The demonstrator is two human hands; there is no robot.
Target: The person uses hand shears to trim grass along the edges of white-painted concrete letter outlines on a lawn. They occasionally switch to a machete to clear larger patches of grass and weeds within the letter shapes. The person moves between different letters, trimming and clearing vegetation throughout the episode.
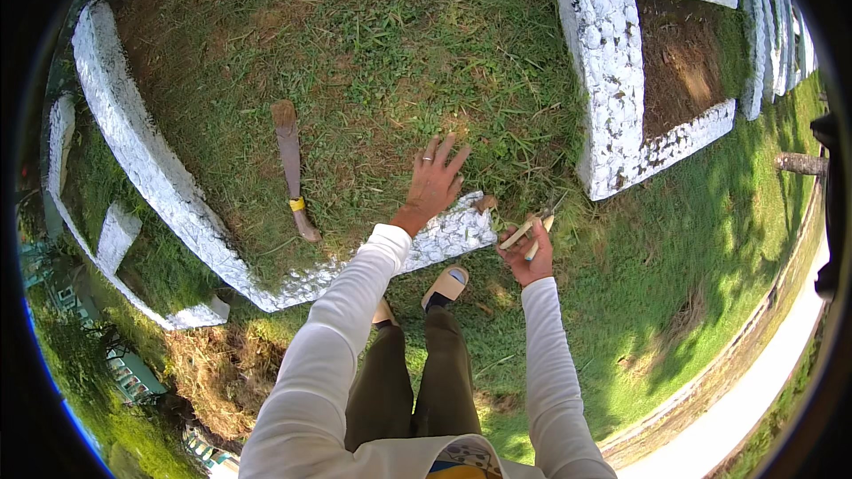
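Note:
My left hand [436, 176] is spread, palm down, just over the cut grass [399, 100] beyond a low white-painted stone wall [452, 229]. A ring shows on one finger, and nothing is in the hand. In my right hand [532, 256] is a pair of hand shears [532, 229] with cream handles. The blades point away from me, into grass beside the wall's broken-looking end, and their tips are hard to make out. Left of my left hand, a machete-like tool [291, 166] lies on the grass, with a brown blade, a yellow band and a curved handle.
A white block-like border [609, 80] frames bare soil [682, 73] at the upper right. Another white wall [153, 153] curves along the left. My sandalled foot [446, 285] is close to the near wall. Dry cuttings [223, 372] are heaped at lower left.

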